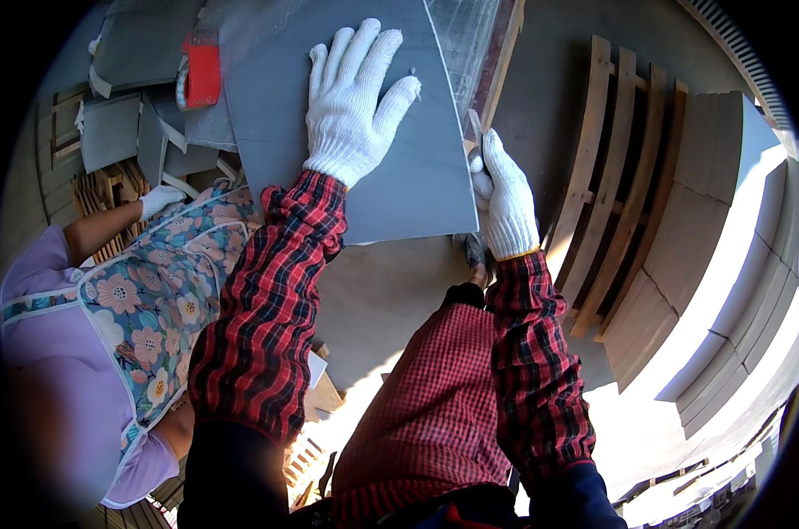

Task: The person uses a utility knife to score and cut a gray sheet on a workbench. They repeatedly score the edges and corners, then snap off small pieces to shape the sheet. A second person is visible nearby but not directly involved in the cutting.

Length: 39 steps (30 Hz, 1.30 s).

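A large flat grey panel (408, 189) lies in front of me. My left hand (354, 106), in a white knitted glove, presses flat on it with the thumb apart from the fingers. At the panel's right edge is my right hand (508, 194), gloved the same way. Its fingers are closed round a thin, flat, blade-like tool (475, 125) whose tip points away from me along that edge. The glove hides the rest of the tool, and I cannot tell whether it touches the panel.
A red tape dispenser (203, 72) sits left of the panel. A co-worker in a flowered apron (161, 300) stands on the left, near grey pieces (110, 132). On the right are a wooden pallet (593, 176) and stacked pale blocks (695, 212). Clear plastic film (464, 35) lies beyond the panel.
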Motion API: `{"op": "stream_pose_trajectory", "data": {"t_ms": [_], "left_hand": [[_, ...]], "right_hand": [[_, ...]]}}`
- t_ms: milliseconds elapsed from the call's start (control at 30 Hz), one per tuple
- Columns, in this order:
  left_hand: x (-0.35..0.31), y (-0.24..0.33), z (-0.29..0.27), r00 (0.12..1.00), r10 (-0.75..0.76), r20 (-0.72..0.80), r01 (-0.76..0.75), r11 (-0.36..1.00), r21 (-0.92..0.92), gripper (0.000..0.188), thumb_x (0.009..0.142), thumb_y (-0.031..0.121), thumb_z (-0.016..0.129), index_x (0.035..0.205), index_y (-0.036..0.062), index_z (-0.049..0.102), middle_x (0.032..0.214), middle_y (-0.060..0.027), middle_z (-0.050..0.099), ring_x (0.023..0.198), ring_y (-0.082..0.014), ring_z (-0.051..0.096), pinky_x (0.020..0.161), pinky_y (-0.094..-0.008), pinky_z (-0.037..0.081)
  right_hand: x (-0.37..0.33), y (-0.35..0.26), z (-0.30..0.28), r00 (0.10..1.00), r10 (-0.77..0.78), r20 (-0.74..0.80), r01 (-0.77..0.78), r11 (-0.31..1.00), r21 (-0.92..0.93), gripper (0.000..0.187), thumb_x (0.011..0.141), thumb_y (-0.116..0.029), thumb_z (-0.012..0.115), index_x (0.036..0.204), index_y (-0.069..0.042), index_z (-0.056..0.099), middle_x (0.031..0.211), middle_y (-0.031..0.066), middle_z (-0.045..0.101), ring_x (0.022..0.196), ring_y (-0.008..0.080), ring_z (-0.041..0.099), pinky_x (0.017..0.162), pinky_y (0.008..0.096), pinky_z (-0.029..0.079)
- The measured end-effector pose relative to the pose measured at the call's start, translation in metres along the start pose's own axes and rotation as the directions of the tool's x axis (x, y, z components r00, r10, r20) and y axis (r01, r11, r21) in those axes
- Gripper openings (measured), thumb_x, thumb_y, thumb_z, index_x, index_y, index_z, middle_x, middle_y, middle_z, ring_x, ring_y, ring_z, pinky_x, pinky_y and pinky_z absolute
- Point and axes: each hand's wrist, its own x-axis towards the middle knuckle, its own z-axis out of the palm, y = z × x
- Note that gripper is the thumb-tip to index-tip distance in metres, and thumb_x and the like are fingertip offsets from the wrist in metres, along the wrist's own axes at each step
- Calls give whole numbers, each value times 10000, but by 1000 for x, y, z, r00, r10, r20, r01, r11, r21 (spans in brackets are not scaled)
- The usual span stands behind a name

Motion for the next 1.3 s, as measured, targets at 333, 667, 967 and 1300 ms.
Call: {"op": "stream_pose_trajectory", "data": {"t_ms": [333,667,967,1300], "left_hand": [[14,9,-1,1000,7,7,-7,1000,0,535,983,344,597,1450,101,503,1539,-155,432,1432,-381,367,1204,-540,192],[9,13,6,1000,23,15,-23,1000,20,536,990,338,592,1458,97,492,1538,-153,434,1438,-379,360,1207,-526,194],[-5,14,12,1000,15,6,-15,1000,5,558,972,373,609,1445,99,501,1535,-164,427,1440,-388,345,1202,-560,187],[-15,15,11,999,27,-23,-27,1000,14,553,962,375,628,1429,101,516,1524,-166,437,1428,-390,358,1191,-579,196]], "right_hand": [[2,-14,28,979,-57,-196,55,998,-16,276,1002,-311,651,999,-45,724,856,-44,652,782,45,552,714,214,440],[2,-4,14,981,-83,-177,73,995,-60,338,994,-349,654,1043,-18,697,892,-18,657,796,72,565,732,231,457],[-9,13,3,979,-81,-188,68,995,-74,300,1001,-323,642,954,-33,702,819,-50,611,732,39,503,675,218,413],[-23,28,-4,976,-93,-199,73,992,-105,299,990,-336,654,930,-46,691,777,-76,557,702,35,460,643,214,372]]}}
